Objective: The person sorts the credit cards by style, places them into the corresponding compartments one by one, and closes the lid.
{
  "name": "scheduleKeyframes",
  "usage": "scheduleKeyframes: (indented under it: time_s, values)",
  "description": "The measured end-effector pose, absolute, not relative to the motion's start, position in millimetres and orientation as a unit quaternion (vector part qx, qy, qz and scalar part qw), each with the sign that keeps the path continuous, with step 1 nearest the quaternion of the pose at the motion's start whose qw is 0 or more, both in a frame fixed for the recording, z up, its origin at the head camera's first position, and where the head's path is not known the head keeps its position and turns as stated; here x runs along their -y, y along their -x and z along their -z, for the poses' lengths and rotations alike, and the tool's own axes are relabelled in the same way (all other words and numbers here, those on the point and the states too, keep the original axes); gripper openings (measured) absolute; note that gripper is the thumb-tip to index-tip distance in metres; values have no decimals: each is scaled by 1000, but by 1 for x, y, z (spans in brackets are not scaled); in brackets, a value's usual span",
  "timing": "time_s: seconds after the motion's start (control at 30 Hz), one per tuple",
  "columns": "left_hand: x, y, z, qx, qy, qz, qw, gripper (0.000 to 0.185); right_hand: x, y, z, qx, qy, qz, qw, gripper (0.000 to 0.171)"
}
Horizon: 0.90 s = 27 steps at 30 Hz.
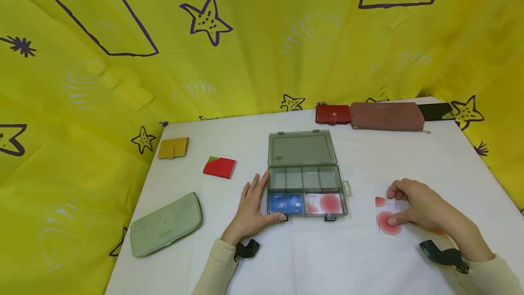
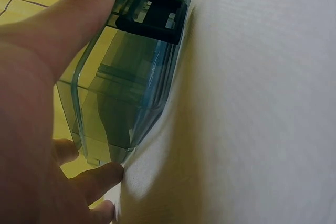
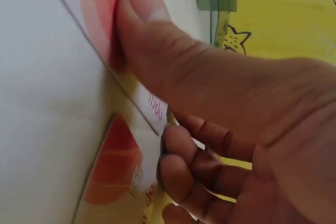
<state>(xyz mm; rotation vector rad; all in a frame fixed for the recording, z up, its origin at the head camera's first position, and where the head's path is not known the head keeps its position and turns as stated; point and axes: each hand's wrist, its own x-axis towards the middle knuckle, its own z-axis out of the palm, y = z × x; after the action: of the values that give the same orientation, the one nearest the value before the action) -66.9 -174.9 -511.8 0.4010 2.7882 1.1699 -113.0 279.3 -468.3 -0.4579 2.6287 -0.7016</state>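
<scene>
A grey-green translucent plastic organizer box (image 1: 303, 177) lies with its lid folded back. In its front compartments are a blue VIP card (image 1: 286, 204) and a white card with pink circles (image 1: 324, 203). My left hand (image 1: 250, 207) touches the box's left side with spread, fairly straight fingers, its thumb by a front latch (image 2: 155, 17). Right of the box, my right hand (image 1: 421, 206) pinches a pink-circled white card (image 1: 382, 222), thumb on its face. Another such card (image 3: 113, 166) lies on the table below that hand, mostly hidden in the head view.
At the back right lie a red wallet (image 1: 332, 114), a long brown wallet (image 1: 388, 116) and a black one (image 1: 435, 111). On the left are a yellow wallet (image 1: 173, 148), a red card holder (image 1: 219, 167) and a green pouch (image 1: 167, 225). A yellow curtain (image 1: 254, 67) hangs behind.
</scene>
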Motion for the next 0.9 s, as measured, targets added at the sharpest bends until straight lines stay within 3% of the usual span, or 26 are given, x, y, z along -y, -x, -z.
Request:
scheduleKeyframes:
  time_s: [0.23,0.47,0.67,0.9]
  values:
    - [175,65,510,-915,-125,-380,58,120,-282,113,466,-922,160,286,209,53]
    - [175,64,511,-916,-122,-378,60,121,-282,111,458,-896,168,373,169,60]
    - [175,64,511,-915,-119,-380,62,121,-270,112,456,-865,132,470,111,44]
    - [175,66,510,-915,-127,-380,54,121,-239,113,458,-804,128,575,80,59]
